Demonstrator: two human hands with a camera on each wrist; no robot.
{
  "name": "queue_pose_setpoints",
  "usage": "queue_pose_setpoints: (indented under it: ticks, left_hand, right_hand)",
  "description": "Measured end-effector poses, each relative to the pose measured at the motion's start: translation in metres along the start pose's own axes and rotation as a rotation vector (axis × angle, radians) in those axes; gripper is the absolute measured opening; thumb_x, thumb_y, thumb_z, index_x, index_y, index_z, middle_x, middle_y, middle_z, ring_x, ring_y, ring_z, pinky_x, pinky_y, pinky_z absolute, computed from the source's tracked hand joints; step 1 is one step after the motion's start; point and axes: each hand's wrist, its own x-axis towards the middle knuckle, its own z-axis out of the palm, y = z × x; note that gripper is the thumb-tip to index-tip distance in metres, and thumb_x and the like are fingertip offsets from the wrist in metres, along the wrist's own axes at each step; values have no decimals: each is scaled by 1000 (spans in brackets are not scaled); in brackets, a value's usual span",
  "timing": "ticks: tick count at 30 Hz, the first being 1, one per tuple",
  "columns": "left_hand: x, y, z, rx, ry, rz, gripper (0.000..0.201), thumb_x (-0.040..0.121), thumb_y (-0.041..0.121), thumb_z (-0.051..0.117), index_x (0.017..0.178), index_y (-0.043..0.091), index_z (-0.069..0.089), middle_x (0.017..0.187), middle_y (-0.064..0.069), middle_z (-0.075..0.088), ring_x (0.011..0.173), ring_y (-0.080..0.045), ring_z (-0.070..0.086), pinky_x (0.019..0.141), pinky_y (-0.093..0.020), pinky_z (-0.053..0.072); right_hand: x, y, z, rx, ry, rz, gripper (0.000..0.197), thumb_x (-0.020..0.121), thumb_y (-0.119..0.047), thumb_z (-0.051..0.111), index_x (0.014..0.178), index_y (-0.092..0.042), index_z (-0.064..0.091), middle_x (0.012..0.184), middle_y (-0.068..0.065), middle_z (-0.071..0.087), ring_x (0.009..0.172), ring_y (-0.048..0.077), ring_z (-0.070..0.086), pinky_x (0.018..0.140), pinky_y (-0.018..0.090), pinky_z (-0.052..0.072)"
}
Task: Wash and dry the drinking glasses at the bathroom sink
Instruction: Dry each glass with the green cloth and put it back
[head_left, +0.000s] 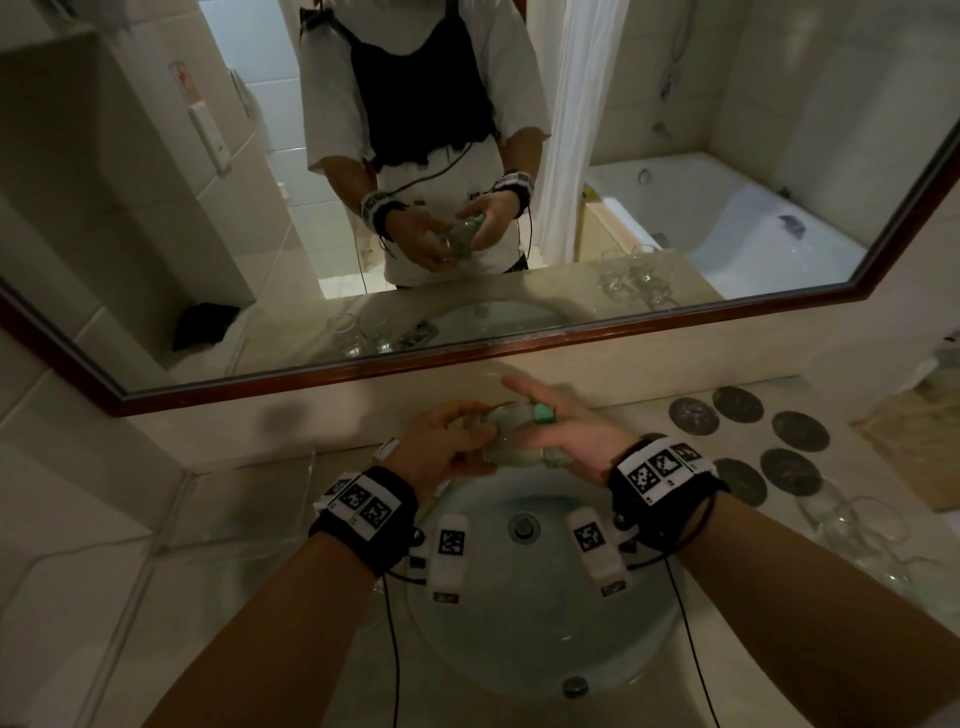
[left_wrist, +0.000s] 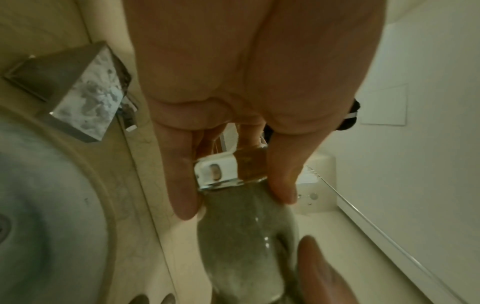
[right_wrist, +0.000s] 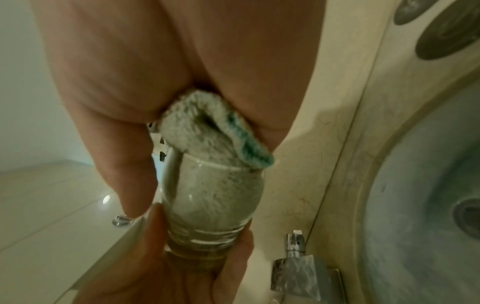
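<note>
Over the sink I hold a clear, rounded drinking glass (head_left: 506, 439) on its side. My left hand (head_left: 441, 447) grips its thick base (left_wrist: 226, 170), with the fingers (left_wrist: 182, 185) curled along the sides. A grey-white cloth with a teal edge (head_left: 544, 414) is stuffed into the bowl and fills it (right_wrist: 207, 197). My right hand (head_left: 566, 431) pinches the bunched end of the cloth (right_wrist: 197, 127) at the rim. In the right wrist view, the left hand (right_wrist: 155, 267) wraps the glass from below.
The round sink basin (head_left: 545, 634) with its drain (head_left: 523, 526) lies under my hands, and a square chrome tap (left_wrist: 78, 92) stands behind it. Several clear glasses (head_left: 857, 525) and dark round coasters (head_left: 743, 405) sit on the right counter. The mirror (head_left: 156, 234) fronts me.
</note>
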Motion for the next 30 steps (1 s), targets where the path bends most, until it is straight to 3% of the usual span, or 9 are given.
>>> queue_pose_setpoints:
  ticks: [4,7,11,15,17,19,21,25,30]
  left_hand:
    - [3,-3,-5,-31,-48,-95,35,90,24,66,121,8,64,112,-15,68,98,-28,67,74,-41,59]
    - [6,-7,-8,-46,-48,-137,35,95,30,58,122,9,64,115,-16,67,98,-28,65,75,-40,57]
    - [7,-7,-7,-64,-16,-250,50,78,47,68,111,11,67,95,-13,69,78,-22,67,66,-35,56]
    - [8,-6,-6,109,9,-364,70,83,66,58,120,7,62,83,-15,67,65,-25,65,55,-33,54]
    - [6,-5,-2,166,6,-385,70,87,69,49,119,9,63,90,-17,69,70,-30,69,56,-34,56]
    - [3,-5,4,183,15,-319,56,89,63,52,121,18,63,108,-15,68,83,-34,71,63,-40,58]
    - [2,-6,9,181,4,-176,38,92,42,63,126,25,59,123,-10,62,101,-33,66,76,-49,59]
    - [0,-7,17,316,-67,135,60,79,4,76,128,30,53,125,-7,57,111,-27,62,91,-53,54]
    - [-3,-10,25,630,2,335,56,66,26,85,114,40,60,112,10,65,99,-8,66,85,-29,55]
  right_hand:
    - [-2,1,3,-182,-46,-38,93,77,8,74,152,-24,29,129,1,58,116,14,61,100,30,50]
    - [-2,1,8,-373,-18,-79,99,73,-2,83,152,-27,29,128,-6,57,113,6,60,99,23,50]
    - [1,9,10,-603,-21,-151,106,67,-15,87,153,-29,27,138,-4,53,122,9,56,103,27,47]
    - [-2,14,7,-557,-2,-109,99,73,-12,84,153,-27,28,136,-4,55,121,9,56,104,27,47]
    - [-4,17,4,-399,33,-67,93,75,-7,80,152,-24,32,136,0,57,120,12,58,104,30,48]
    - [-8,19,-1,-177,108,-13,80,80,1,72,150,-21,39,139,0,54,120,13,57,104,28,47]
    - [-10,19,-6,-8,170,38,66,84,2,66,144,-20,48,136,-1,55,123,15,55,108,30,42]
    - [-7,24,-13,461,150,166,63,75,-3,70,134,-17,55,130,18,62,114,32,62,98,44,50]
    - [-9,17,-16,722,137,201,60,74,-5,64,132,-13,51,124,20,59,103,35,63,92,48,50]
